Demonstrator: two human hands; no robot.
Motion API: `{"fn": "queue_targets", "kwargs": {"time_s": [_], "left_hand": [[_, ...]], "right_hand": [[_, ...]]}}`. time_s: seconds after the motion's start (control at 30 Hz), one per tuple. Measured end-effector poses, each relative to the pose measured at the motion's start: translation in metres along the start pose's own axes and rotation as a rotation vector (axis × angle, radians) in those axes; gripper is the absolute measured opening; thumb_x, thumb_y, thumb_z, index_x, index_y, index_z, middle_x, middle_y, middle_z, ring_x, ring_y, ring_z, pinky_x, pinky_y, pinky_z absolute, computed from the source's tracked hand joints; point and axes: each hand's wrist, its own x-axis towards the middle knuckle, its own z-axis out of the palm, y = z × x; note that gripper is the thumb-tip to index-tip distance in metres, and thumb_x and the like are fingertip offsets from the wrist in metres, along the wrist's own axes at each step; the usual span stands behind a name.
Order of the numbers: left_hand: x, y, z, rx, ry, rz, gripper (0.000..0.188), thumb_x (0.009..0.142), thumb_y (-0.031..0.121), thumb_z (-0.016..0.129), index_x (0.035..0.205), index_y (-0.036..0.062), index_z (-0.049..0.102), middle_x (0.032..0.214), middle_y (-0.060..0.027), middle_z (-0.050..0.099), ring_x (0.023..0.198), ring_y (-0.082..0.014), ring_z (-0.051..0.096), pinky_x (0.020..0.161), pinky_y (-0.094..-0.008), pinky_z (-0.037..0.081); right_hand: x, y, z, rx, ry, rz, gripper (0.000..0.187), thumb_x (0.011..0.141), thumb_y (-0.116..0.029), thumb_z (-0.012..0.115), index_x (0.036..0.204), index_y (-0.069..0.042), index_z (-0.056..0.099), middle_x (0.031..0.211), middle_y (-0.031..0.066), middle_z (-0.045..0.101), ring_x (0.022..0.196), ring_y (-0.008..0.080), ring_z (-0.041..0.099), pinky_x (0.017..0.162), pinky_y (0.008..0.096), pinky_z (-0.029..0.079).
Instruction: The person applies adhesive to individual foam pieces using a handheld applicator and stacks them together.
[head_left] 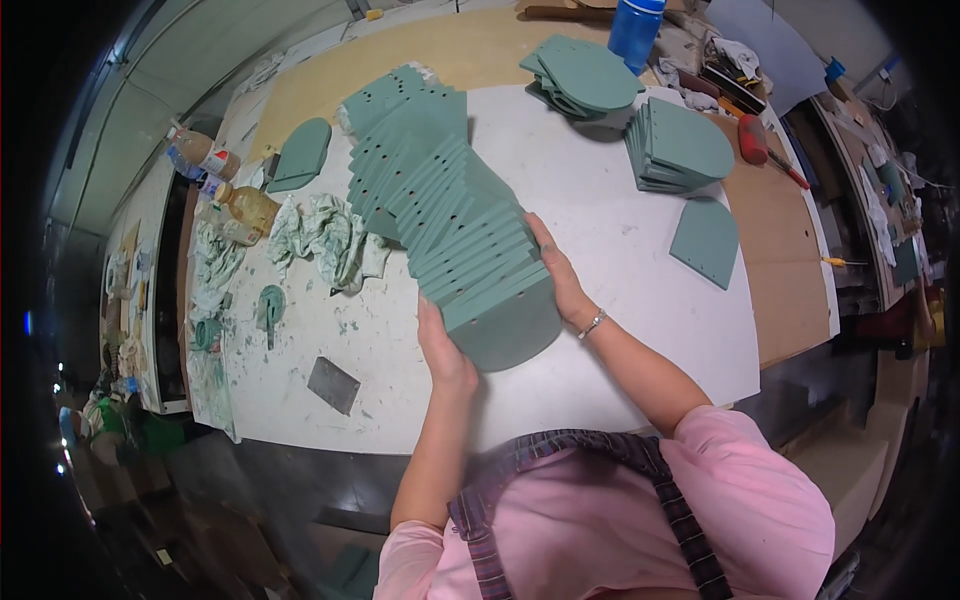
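Note:
A long, fanned row of flat green panels [478, 262], each with a rounded end and small holes along the straight edge, lies overlapped down the middle of the table. My left hand [443, 352] presses along the left side of the row's near end. Opposite it, my right hand [562, 280] grips the right side, its thumb and fingers lying against the panel edges. Between my hands the nearest panel [510, 325] shows its broad face and curved end. My fingertips are partly hidden by the panels.
Two stacks of green panels, one farther off [590, 75] and one at right [685, 140], flank a blue bottle [636, 35]. Single panels lie right [706, 242] and left [300, 155]. Stained rags [325, 240], a grey scraper plate [334, 386], plastic bottles [250, 208] and a red-handled tool [753, 140] surround them.

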Motion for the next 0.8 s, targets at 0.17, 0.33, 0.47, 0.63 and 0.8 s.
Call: {"fn": "queue_targets", "kwargs": {"time_s": [0.17, 0.33, 0.47, 0.63, 0.8], "left_hand": [[-0.003, 0.013, 0.001, 0.132, -0.147, -0.022, 0.060, 0.109, 0.037, 0.031, 0.154, -0.0025, 0.028, 0.156, -0.0147, 0.035, 0.143, -0.0244, 0.035, 0.118, -0.0368, 0.027], [0.049, 0.047, -0.036, 0.100, 0.065, 0.008, 0.071, 0.108, 0.046, 0.032, 0.155, -0.0058, 0.020, 0.161, -0.0184, 0.028, 0.149, -0.0264, 0.027, 0.122, -0.0377, 0.019], [0.144, 0.060, -0.064, 0.002, 0.099, 0.058, 0.075, 0.107, 0.051, 0.032, 0.155, -0.0060, 0.019, 0.161, -0.0207, 0.025, 0.149, -0.0286, 0.026, 0.123, -0.0398, 0.016], [0.214, 0.053, -0.060, -0.278, 0.021, 0.012, 0.067, 0.107, 0.050, 0.032, 0.151, -0.0007, 0.032, 0.155, -0.0159, 0.038, 0.142, -0.0277, 0.037, 0.118, -0.0415, 0.028], [0.235, 0.051, -0.031, -0.271, -0.139, -0.015, 0.058, 0.108, 0.043, 0.033, 0.147, 0.0000, 0.038, 0.147, -0.0153, 0.048, 0.134, -0.0290, 0.047, 0.113, -0.0426, 0.036]], "right_hand": [[-0.010, 0.011, -0.004, 0.112, 0.010, 0.097, 0.066, 0.105, -0.037, 0.036, 0.158, -0.001, 0.020, 0.165, 0.0165, 0.017, 0.153, 0.0262, 0.016, 0.123, 0.0341, 0.013], [-0.006, 0.009, -0.025, 0.127, 0.050, 0.159, 0.068, 0.105, -0.039, 0.036, 0.158, 0.000, 0.019, 0.165, 0.0159, 0.019, 0.153, 0.0267, 0.017, 0.123, 0.0351, 0.014], [0.065, 0.007, -0.041, 0.141, 0.108, 0.177, 0.073, 0.107, -0.052, 0.029, 0.159, -0.003, 0.015, 0.166, 0.0119, 0.014, 0.154, 0.0234, 0.013, 0.124, 0.0360, 0.012], [0.191, 0.010, -0.036, 0.130, 0.038, 0.335, 0.088, 0.101, -0.067, 0.026, 0.159, -0.002, 0.010, 0.167, 0.0136, 0.006, 0.155, 0.0241, 0.007, 0.125, 0.0376, 0.003], [0.289, 0.009, -0.034, 0.034, 0.002, 0.328, 0.093, 0.099, -0.069, 0.028, 0.159, -0.001, 0.007, 0.168, 0.0138, 0.004, 0.155, 0.0237, 0.007, 0.124, 0.0354, 0.008]]}}
